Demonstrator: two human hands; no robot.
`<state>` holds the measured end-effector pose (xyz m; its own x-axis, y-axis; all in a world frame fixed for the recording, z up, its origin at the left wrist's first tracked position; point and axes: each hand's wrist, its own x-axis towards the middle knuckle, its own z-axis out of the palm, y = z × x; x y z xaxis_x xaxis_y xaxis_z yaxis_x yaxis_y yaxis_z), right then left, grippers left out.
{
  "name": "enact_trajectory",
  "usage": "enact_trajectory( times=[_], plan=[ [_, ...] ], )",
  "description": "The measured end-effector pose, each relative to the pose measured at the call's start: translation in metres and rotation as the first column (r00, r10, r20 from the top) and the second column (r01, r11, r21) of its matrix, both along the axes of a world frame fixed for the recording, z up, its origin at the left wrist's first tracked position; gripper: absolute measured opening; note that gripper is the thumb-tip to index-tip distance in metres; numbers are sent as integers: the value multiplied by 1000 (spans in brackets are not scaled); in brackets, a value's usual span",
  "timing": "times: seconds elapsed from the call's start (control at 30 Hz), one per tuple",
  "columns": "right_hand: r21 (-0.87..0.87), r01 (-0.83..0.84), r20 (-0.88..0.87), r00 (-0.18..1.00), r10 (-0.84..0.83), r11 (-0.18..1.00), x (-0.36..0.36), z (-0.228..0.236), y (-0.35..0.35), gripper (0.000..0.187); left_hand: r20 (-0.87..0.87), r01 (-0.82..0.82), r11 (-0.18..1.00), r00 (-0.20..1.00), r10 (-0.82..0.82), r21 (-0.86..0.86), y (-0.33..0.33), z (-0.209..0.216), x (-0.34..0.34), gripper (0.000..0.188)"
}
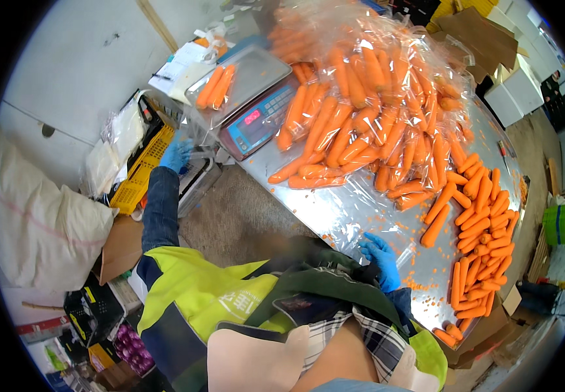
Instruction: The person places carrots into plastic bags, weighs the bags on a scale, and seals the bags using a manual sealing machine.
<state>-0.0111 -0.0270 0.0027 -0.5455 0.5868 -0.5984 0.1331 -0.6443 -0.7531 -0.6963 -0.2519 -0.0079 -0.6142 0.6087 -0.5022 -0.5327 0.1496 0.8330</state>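
1. Metal worktop (328, 215), bare along its near edge, slants away beside the person, with brown floor (230, 206) showing to its left.
2. Closest on it is the right hand (380, 260), in a blue glove, at the near edge. Its fingers are bent and a little apart; whether they pinch anything cannot be told. Clear film lies just beyond the fingertips.
3. Orange crumbs (418, 285) are scattered to the right of that hand, and past them loose carrots (486, 225) lie in a long heap along the table's right side.
4. Off the table to the left, the left hand (176, 154), also blue-gloved, is stretched out beside a yellow crate (140, 178). It is too blurred to tell whether its fingers are spread or closed on something.
5. Bagged carrots (370, 72) in clear plastic are piled high across the middle and back of the worktop.
6. Left of that pile stands a scale (259, 68) with a red-lit display; a small group of carrots (216, 86) rests on the left part of its pan.
7. Behind the crate and scale rises a pale wall (86, 59).
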Motion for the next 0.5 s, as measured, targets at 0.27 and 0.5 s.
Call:
enact_trajectory(
  times=[0.27,0.5],
  plan=[
    [33,151,1,989,-151,988,30,7,1,36,-467,296,726,884,38,620,231,237,47,16],
    [33,308,-72,950,-305,951,56,-11,13,35,-511,470,692,843,-167,548,388,336,69,24]
  ],
)
